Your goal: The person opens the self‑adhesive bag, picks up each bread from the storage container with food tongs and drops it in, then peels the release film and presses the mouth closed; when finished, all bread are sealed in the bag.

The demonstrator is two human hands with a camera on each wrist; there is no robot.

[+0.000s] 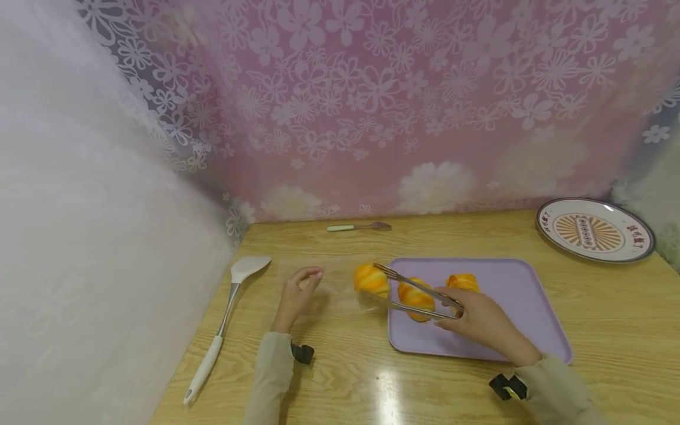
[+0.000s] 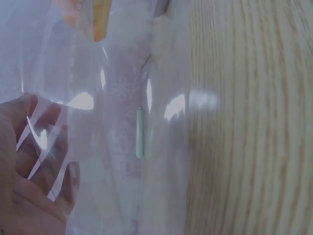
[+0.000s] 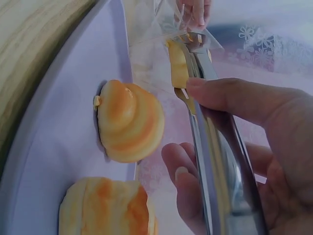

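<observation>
My left hand [image 1: 296, 298] pinches the edge of a clear plastic bag [image 2: 117, 73] between thumb and fingers, left of the tray. Metal tongs [image 3: 222, 161] lie in the grip of my right hand [image 1: 486, 321], thumb on one arm and fingers on the other. Between their tips is a yellow-orange striped bread roll [image 1: 370, 280], at the bag, off the tray's left edge. How far the roll is inside the bag is unclear. A round roll [image 3: 129, 122] and a second, blockier roll [image 3: 105, 208] sit on the purple tray [image 1: 512, 298].
A white-headed spatula [image 1: 206, 366] lies along the table's left edge. Near the back wall is a small utensil with a pale green handle [image 1: 340, 228]. A patterned plate [image 1: 611, 219] stands at the back right. Curtain-like fabric [image 1: 372, 118] borders the table.
</observation>
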